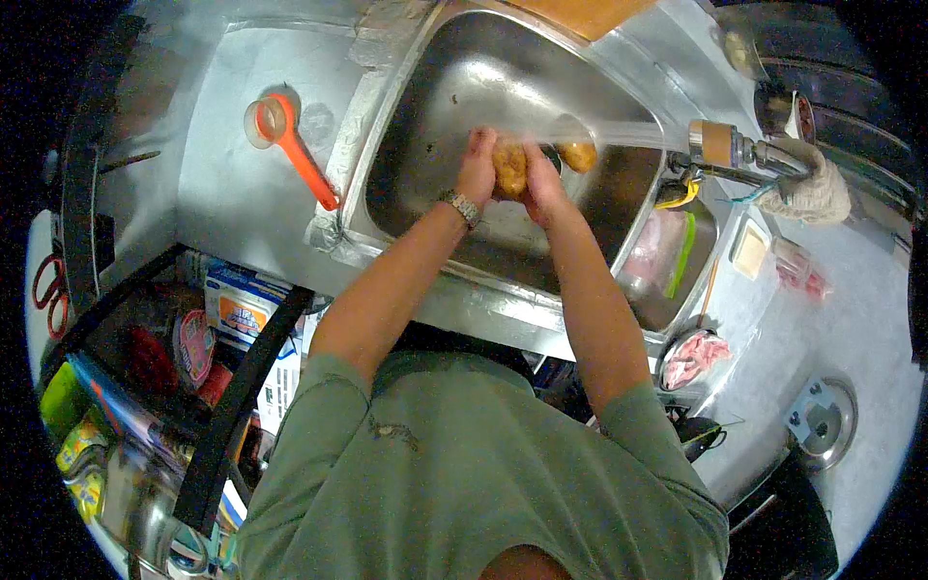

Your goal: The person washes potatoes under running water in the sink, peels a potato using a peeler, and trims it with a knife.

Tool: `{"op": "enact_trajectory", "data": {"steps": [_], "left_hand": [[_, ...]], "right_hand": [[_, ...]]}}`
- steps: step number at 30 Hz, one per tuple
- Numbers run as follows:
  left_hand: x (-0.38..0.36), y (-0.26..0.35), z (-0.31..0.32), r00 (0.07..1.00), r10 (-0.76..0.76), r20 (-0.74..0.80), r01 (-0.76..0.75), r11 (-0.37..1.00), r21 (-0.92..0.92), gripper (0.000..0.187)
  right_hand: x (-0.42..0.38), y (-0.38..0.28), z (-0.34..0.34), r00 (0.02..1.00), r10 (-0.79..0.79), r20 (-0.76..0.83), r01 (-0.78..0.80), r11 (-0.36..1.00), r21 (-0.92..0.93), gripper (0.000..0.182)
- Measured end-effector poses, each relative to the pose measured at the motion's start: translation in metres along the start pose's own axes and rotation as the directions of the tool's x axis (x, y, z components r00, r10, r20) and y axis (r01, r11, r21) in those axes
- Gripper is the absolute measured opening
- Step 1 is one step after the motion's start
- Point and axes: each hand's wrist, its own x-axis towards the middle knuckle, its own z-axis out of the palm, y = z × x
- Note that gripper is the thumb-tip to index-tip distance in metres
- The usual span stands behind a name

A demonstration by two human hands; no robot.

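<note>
The step in hand looks like rinsing: a potato [509, 167] is held between both hands over the sink [430, 72], at the centre of the frame, where running water [619, 134] crosses from the right. The left hand [476, 174] grips its left side and the right hand [543, 188] its right side, both closed in against it; how the fingertips lie underneath, I cannot tell. The wet skin would probably be slippery, so any turning of it calls for a light but steady grip from both sides, with the face to be rinsed kept under the flow.

Counted: two potatoes, one in the grip and a second potato [578, 156] in the sink, just right of the right hand. One tap [715, 143] shows at the right of the sink, and one watch [462, 208] on the left wrist. One orange-handled tool [307, 170] lies on the surface [224, 106] at the upper left. One green-edged bag [657, 253] sits in the small basin [667, 311], and one bowl [669, 377] of meat [698, 360] stands near it at the right.
</note>
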Motion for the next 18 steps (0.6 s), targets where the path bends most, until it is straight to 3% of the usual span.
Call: {"op": "enact_trajectory", "data": {"steps": [1, 2, 4, 6, 7, 9, 10, 12, 13, 15, 16, 17, 18], "left_hand": [[0.001, 0.006, -0.001, 0.999, -0.013, -0.053, 0.014, 0.999, 0.029, 0.054], [0.007, 0.006, -0.004, 0.998, -0.007, -0.055, 0.009, 1.000, 0.030, 0.054], [0.019, 0.001, -0.011, 0.993, -0.101, -0.056, 0.103, 0.994, 0.045, 0.053], [0.018, -0.001, -0.014, 0.993, -0.114, -0.004, 0.114, 0.992, -0.060, 0.057], [0.015, 0.001, -0.014, 0.991, -0.121, 0.051, 0.128, 0.978, -0.164, 0.061], [0.002, 0.005, -0.012, 0.989, -0.144, 0.032, 0.147, 0.980, -0.138, 0.064], [-0.001, 0.008, -0.011, 0.987, -0.163, 0.010, 0.163, 0.980, -0.113, 0.067], [-0.003, 0.010, -0.011, 0.986, -0.169, -0.005, 0.168, 0.983, -0.075, 0.067], [-0.003, 0.010, -0.011, 0.985, -0.171, -0.019, 0.170, 0.985, -0.040, 0.066], [0.001, 0.012, -0.011, 0.972, -0.234, 0.008, 0.234, 0.971, -0.039, 0.064], [0.003, 0.012, -0.010, 0.956, -0.292, 0.035, 0.294, 0.955, -0.037, 0.062], [0.003, 0.011, -0.007, 0.956, -0.292, 0.036, 0.293, 0.955, -0.033, 0.062], [0.002, 0.009, -0.003, 0.952, -0.296, 0.081, 0.307, 0.919, -0.249, 0.060]], "right_hand": [[0.007, 0.005, -0.004, 1.000, 0.000, 0.000, 0.000, 1.000, 0.000, 0.054], [0.020, 0.012, -0.008, 0.976, -0.218, -0.019, 0.196, 0.908, -0.370, 0.055], [0.016, 0.015, 0.003, 0.910, -0.413, 0.041, 0.328, 0.656, -0.679, 0.055], [0.002, 0.022, 0.017, 0.833, -0.538, 0.128, 0.532, 0.714, -0.456, 0.055], [-0.003, 0.017, 0.018, 0.833, -0.538, 0.128, 0.532, 0.714, -0.456, 0.055], [-0.010, 0.010, 0.017, 0.687, -0.705, 0.173, 0.572, 0.379, -0.727, 0.044], [-0.004, 0.012, 0.014, 0.686, -0.707, 0.173, 0.574, 0.379, -0.726, 0.044], [0.009, 0.022, 0.008, 0.800, -0.591, 0.106, 0.531, 0.614, -0.584, 0.047], [0.004, 0.010, 0.014, 0.801, -0.589, 0.106, 0.530, 0.614, -0.585, 0.047], [-0.004, -0.015, 0.021, 0.975, -0.220, 0.026, 0.190, 0.770, -0.609, 0.057], [0.008, -0.014, 0.015, 0.975, -0.219, 0.022, 0.187, 0.773, -0.606, 0.057], [0.027, -0.013, 0.007, 0.981, -0.175, 0.084, 0.194, 0.880, -0.433, 0.055], [0.034, -0.014, 0.005, 0.978, -0.142, 0.152, 0.176, 0.954, -0.242, 0.054]]}}
